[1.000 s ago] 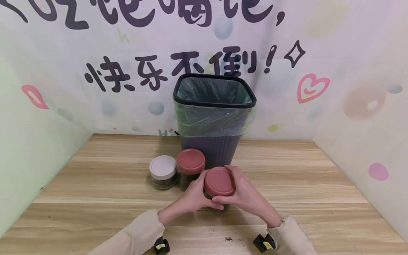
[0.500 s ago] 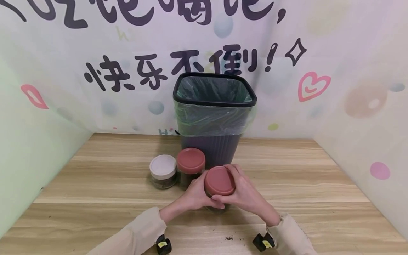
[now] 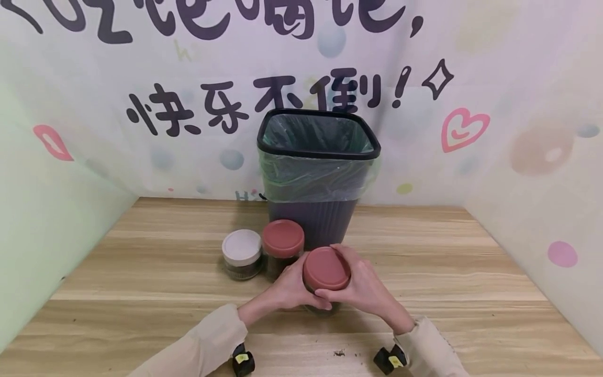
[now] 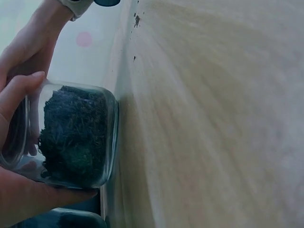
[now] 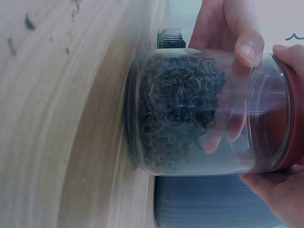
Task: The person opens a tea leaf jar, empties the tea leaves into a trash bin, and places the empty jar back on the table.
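Observation:
A clear glass jar (image 5: 180, 114) with a red lid (image 3: 326, 268) stands upright on the table, partly filled with dark dried leaves that look like tea. My left hand (image 3: 293, 287) grips the jar's glass body from the left, thumb in front. My right hand (image 3: 361, 285) holds the red lid around its edge from the right, its thumb across the front. The lid sits on the jar's mouth. Just behind and left of it is a second red-lidded jar (image 3: 283, 238), beside a shorter jar with a white lid (image 3: 242, 247). Both have dark contents.
A dark waste bin (image 3: 325, 220) lined with a thin green bag stands directly behind the jars. Small dark crumbs (image 3: 339, 353) lie on the wooden table (image 3: 141, 293) near its front edge. Printed cloth walls (image 3: 188, 167) enclose the back and sides.
Both hands stay around the same jar. The right hand shifts very slightly to the right at the lid; the other jars and the bin have not moved.

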{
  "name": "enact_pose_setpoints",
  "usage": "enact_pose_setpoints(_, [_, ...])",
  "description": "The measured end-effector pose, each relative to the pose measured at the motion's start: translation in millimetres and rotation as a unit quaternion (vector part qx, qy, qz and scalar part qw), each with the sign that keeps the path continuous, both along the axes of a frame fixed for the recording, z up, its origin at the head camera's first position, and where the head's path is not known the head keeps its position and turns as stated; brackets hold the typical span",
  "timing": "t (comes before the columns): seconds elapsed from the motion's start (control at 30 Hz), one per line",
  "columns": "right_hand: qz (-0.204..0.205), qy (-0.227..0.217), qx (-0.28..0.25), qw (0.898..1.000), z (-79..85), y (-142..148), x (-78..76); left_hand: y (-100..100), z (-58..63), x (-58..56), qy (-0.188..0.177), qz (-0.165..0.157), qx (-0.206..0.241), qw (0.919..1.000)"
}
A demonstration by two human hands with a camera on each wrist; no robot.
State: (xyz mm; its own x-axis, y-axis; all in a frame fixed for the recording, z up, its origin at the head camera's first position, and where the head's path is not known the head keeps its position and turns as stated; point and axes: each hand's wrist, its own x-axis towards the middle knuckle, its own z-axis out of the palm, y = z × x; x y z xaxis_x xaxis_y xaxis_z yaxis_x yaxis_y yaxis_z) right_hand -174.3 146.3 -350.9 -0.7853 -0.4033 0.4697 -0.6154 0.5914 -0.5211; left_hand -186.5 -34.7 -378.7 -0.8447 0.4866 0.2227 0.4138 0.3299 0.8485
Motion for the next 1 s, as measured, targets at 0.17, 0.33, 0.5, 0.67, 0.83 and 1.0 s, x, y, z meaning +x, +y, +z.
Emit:
enact_pose_setpoints(0.17, [0.006, 0.004, -0.001, 1.0, -1.0, 1.2, -1.1, 0.1, -0.4, -2.2, -0.004, -0.015, 0.005, 0.9999])
enact_pose_setpoints(0.33, [0.022, 0.005, -0.001, 1.0, -1.1, 4.1, -4.3, 0.2, 0.7, -3.4, 0.001, -0.021, 0.002, 0.9998])
enact_pose_setpoints(0.5, [0.05, -0.013, 0.001, 0.999, 0.8, 7.4, -6.5, -0.7, 1.2, -3.4, -0.001, -0.028, -0.009, 0.9996])
enact_pose_setpoints(0.67, [0.065, -0.033, -0.001, 0.997, 1.3, 8.1, -5.7, -1.1, 1.6, -2.5, -0.008, -0.029, -0.009, 0.9995])
enact_pose_setpoints(0.83, [0.073, -0.056, -0.01, 0.996, -1.2, 7.9, -4.6, -1.4, 1.5, -1.8, -0.022, -0.032, -0.006, 0.9992])
enact_pose_setpoints(1.0, [0.054, -0.084, -0.03, 0.995, -3.9, 6.8, -1.0, -2.3, 2.4, -1.7, -0.03, -0.035, -0.001, 0.9989])
